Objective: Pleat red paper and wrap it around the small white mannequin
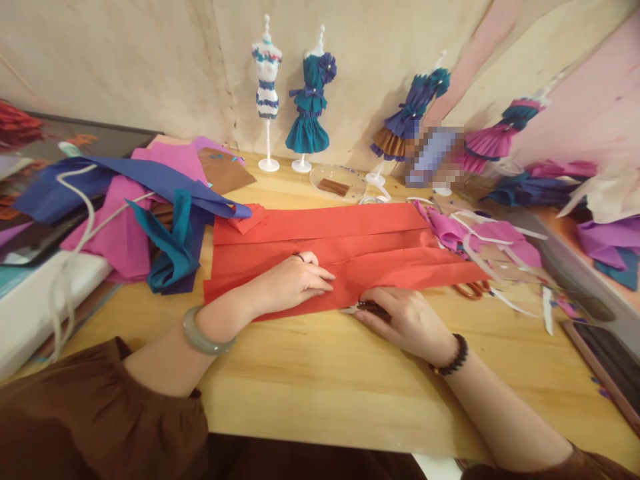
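Long strips of red fabric (305, 250) lie overlapping across the middle of the wooden table. On the lower part of the red fabric rests my left hand (300, 277), its fingers stretched out and touching the cloth. My right hand (400, 317) is closed around small dark-handled snips (373, 307), at the fabric's front edge. Their short silver tip points left, and most of the handle is hidden by my fingers. Just right of this hand, the orange handles of a pair of scissors (470, 288) show from under the red fabric.
Blue, pink and teal fabric (173, 247) is heaped at left beside a white cable (90, 207). Several small dress forms, including a bare white one (267, 73), stand along the wall. Pink scraps (505, 237) and white strips lie right, near a phone (607, 367). A clear dish (339, 182) sits behind.
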Demonstrator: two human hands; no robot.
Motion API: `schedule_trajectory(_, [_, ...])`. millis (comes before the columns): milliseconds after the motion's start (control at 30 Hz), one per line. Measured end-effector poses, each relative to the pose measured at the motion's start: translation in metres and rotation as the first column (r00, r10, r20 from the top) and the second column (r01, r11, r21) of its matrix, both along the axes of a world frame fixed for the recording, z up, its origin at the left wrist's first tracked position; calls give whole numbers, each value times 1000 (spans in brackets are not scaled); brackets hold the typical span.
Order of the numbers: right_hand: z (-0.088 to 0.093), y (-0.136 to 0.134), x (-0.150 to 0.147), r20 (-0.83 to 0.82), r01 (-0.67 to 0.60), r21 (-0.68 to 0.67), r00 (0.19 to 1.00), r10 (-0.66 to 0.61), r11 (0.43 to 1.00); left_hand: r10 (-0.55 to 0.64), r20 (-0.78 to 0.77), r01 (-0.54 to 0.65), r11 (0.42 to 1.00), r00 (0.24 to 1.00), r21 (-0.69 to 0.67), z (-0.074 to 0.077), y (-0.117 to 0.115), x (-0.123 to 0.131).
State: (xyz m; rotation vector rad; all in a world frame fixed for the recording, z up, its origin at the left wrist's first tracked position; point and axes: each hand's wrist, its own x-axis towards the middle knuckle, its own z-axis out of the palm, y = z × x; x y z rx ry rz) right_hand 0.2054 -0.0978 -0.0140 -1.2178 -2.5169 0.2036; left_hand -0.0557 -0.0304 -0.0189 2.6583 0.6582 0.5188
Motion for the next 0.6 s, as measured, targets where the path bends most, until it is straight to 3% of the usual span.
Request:
schedule_trajectory(200, [1, 1, 11, -36, 19, -23, 999, -19, 1000, 5, -70, -3, 999, 998, 37, -1, -5, 11])
schedule_trajectory(600, [-1, -1, -5, -3, -16, 41, 1000, 16, 999, -8, -112, 3, 999, 994, -39, 5, -5, 3])
